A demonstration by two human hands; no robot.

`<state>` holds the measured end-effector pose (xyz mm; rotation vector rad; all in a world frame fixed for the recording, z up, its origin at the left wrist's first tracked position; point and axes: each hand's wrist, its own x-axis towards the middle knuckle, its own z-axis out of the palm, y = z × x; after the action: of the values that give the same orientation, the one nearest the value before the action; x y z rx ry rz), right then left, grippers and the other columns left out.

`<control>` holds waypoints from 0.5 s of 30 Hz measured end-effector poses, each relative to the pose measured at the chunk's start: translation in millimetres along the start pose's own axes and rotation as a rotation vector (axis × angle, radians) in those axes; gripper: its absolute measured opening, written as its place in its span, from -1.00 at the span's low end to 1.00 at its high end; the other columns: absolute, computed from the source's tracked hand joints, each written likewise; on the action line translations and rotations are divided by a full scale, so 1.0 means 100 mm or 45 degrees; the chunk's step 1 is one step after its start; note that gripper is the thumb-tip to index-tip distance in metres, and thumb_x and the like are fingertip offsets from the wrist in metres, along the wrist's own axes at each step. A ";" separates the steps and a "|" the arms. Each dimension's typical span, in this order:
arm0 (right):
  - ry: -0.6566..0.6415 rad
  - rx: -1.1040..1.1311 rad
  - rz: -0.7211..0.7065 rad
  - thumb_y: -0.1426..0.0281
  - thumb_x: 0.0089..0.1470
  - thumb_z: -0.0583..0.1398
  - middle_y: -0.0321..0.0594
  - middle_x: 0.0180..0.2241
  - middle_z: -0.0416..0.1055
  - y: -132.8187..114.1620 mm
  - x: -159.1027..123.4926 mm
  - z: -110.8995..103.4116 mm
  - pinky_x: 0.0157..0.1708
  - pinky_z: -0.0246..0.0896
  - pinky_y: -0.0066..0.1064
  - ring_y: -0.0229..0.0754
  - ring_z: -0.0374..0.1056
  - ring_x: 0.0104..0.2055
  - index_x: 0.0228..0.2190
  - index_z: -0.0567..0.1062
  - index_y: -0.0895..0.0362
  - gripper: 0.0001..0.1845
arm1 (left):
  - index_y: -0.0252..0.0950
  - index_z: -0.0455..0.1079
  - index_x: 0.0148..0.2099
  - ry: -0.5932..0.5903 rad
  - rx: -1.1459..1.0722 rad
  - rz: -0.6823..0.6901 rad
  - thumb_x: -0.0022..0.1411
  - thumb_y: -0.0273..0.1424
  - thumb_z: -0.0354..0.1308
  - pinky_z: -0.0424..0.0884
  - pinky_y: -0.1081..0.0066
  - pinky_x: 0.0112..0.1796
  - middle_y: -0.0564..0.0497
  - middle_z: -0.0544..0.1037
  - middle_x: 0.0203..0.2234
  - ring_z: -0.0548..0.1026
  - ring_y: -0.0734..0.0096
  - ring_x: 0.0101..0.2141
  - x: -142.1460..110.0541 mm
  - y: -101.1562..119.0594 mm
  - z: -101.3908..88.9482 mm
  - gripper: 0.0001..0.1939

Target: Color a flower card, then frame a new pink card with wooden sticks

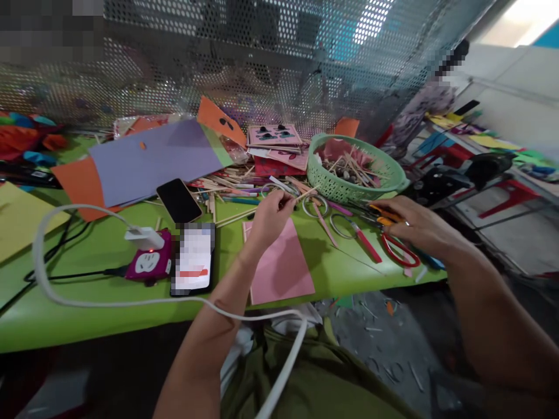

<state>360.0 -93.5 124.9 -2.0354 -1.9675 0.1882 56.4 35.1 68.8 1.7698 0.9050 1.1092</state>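
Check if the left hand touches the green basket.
Apart. The head view shows a cluttered gap between left hand and green basket; the thin stick points that way.

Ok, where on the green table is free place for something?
Bare table shows between the pink card and the red-handled tool, and front left below the white cable. Sticks and the green basket crowd the back; scissors, the right.
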 end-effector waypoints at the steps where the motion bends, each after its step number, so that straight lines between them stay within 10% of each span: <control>1: -0.004 0.112 -0.024 0.22 -0.03 0.20 0.01 0.08 0.54 -0.05 0.01 0.05 0.19 0.34 0.18 0.37 0.45 0.16 0.06 0.55 -0.02 -0.44 | -0.24 0.36 -0.36 -0.005 -0.038 -0.006 0.32 -0.49 0.17 0.32 0.39 -0.24 0.08 0.43 -0.46 0.41 0.39 -0.34 0.00 0.00 0.00 -0.83; 15: -0.096 1.015 -0.024 0.20 -0.01 0.25 -0.12 0.11 0.57 -0.63 0.36 0.89 0.14 0.43 -0.01 0.16 0.54 0.10 0.06 0.56 -0.01 -0.45 | -0.23 0.32 -0.37 -0.083 -0.271 -0.150 0.33 -0.45 0.16 0.19 0.42 -0.37 0.17 0.28 -0.57 0.22 0.48 -0.49 -0.03 0.05 0.06 -0.82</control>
<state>274.8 -45.9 64.6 -1.4880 -1.5707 0.8921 61.9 28.7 70.8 1.5501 0.8098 1.0264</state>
